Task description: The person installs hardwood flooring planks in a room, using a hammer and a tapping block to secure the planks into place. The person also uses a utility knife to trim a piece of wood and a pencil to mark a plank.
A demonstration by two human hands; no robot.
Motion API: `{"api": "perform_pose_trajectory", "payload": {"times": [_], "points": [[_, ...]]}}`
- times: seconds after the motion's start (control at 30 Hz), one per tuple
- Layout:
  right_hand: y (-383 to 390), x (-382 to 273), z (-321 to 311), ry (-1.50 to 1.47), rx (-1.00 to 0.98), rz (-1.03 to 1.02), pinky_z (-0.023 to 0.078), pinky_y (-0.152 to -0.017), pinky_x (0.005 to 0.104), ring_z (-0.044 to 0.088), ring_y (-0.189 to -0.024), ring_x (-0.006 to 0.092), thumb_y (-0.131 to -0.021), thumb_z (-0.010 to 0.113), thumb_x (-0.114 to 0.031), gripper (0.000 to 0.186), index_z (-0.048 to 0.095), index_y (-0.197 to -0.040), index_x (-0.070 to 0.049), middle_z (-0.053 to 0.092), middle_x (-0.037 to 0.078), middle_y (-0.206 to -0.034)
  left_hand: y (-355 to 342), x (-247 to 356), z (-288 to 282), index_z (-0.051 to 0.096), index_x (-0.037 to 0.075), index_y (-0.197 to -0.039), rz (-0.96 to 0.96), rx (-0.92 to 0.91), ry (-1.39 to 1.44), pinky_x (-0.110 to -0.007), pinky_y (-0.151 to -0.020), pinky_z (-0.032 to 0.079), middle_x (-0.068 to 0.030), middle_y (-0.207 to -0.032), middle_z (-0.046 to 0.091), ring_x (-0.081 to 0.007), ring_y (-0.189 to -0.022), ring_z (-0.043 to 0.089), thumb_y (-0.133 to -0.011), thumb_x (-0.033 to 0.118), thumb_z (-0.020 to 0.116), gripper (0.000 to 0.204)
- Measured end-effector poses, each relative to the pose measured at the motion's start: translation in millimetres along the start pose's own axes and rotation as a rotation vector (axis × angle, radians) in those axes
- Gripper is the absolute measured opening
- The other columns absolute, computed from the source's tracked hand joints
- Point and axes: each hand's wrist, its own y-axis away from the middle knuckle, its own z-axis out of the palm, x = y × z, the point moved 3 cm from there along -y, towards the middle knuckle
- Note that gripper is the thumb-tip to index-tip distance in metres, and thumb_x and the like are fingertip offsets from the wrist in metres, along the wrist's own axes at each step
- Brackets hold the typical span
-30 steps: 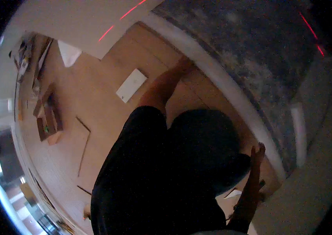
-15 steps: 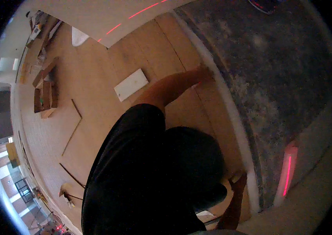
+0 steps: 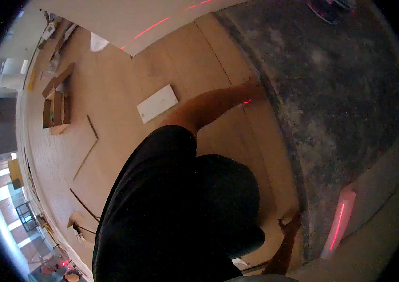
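Observation:
A long wood-look floorboard [image 3: 256,136] runs along the border of the laid floor, beside the bare grey concrete. My left hand [image 3: 254,88] grips its outer edge at the far end, with the arm stretched out and a red laser mark near the wrist. At the near end, beside my knee, my right hand [image 3: 290,224] is curled at the same edge, thumb bent inward. Both sets of fingertips are dim and partly hidden at the edge. A white rectangular block [image 3: 158,104] lies on the floor beyond my left forearm.
Rough dark concrete [image 3: 321,117] stretches to the right, with a shoe [image 3: 324,11] at its far end. A pale wall corner [image 3: 133,47] juts in ahead. An open cardboard box [image 3: 57,105] and thin strips [image 3: 85,157] lie left. A pale strip [image 3: 340,221] catches red laser light.
The white strip that showed along the floorboard's outer edge is out of sight, and the board now meets the dark concrete border. Both hands stay at the edge. The view has shifted slightly.

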Motion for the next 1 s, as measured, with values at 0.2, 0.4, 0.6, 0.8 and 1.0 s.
{"api": "perform_pose_trajectory", "payload": {"times": [0.2,0.4,0.6,0.8,1.0], "points": [[-17,16,3,0.052,0.096,-0.035,0.037,-0.114,0.0500,0.041,-0.138,0.0455,-0.067,0.088,-0.042,0.111,0.031,-0.153,0.001,0.041,0.026,-0.152,-31,-5,8,0.057,0.036,-0.138,0.022,0.050,0.005,-0.072,-0.107,0.034,-0.0074,-0.146,0.048,-0.0400,-0.139,0.042,-0.084,0.023,0.071,0.057],[-20,26,11,0.067,-0.060,0.082,0.035,-0.117,0.0494,0.038,-0.141,0.0430,-0.070,0.080,-0.055,0.115,0.027,-0.156,0.002,0.034,0.026,-0.157,-21,0,-3,0.053,0.038,-0.141,0.037,0.000,-0.109,-0.070,-0.103,0.039,-0.0057,-0.151,0.043,-0.0392,-0.136,0.044,-0.078,0.022,0.078,0.069],[-17,12,-6,0.314,-0.145,0.103,0.038,-0.115,0.0487,0.037,-0.143,0.0395,-0.084,0.063,-0.071,0.110,0.027,-0.156,0.002,0.031,0.026,-0.158,-12,9,-12,0.053,0.039,-0.141,0.013,0.077,-0.161,-0.068,-0.103,0.042,-0.0050,-0.153,0.040,-0.0374,-0.135,0.044,-0.076,0.026,0.080,0.072],[-13,12,-17,0.102,0.074,0.071,0.044,-0.106,0.0532,0.051,-0.128,0.0466,-0.094,0.064,-0.055,0.080,0.045,-0.144,0.005,0.050,0.029,-0.142,-13,7,-10,0.056,0.038,-0.138,-0.036,0.036,-0.055,-0.065,-0.105,0.041,-0.0055,-0.152,0.041,-0.0342,-0.135,0.046,-0.068,0.032,0.086,0.076],[-12,18,-11,-0.071,0.182,0.047,0.046,-0.102,0.0545,0.057,-0.118,0.0477,-0.101,0.056,-0.049,0.067,0.050,-0.138,0.007,0.056,0.031,-0.134,-1,12,-25,0.060,0.035,-0.134,-0.014,-0.044,-0.151,-0.058,-0.107,0.041,-0.0038,-0.148,0.048,-0.0311,-0.137,0.044,-0.053,0.044,0.093,0.088]]}}
